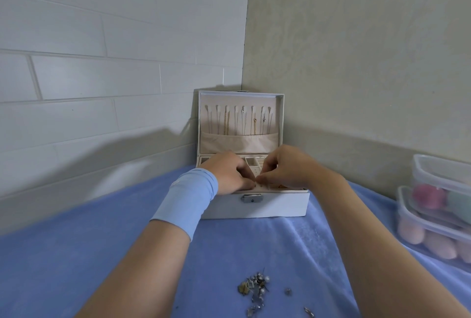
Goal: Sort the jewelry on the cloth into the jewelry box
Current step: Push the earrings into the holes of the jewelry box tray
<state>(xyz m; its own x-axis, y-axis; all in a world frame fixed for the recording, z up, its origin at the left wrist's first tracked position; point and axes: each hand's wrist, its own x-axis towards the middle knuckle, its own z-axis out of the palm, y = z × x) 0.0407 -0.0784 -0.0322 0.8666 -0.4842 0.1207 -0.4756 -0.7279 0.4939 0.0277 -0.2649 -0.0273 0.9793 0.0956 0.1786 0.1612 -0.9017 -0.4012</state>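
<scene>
Left hand and right hand met fingertip to fingertip over the front tray of the open box, fingers curled; whether they pinched anything could not be told. Jewelry lay heaped on the cloth, well apart from the box.

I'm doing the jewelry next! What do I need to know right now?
Hands: left hand and right hand are both over the open jewelry box tray, curled fingertips meeting. If they pinch anything, it is too small to see.
Done: necklaces hang in the lid.
Left: a pile of small pieces lies on the blue cloth, near you, with a few strays beside it.
</scene>
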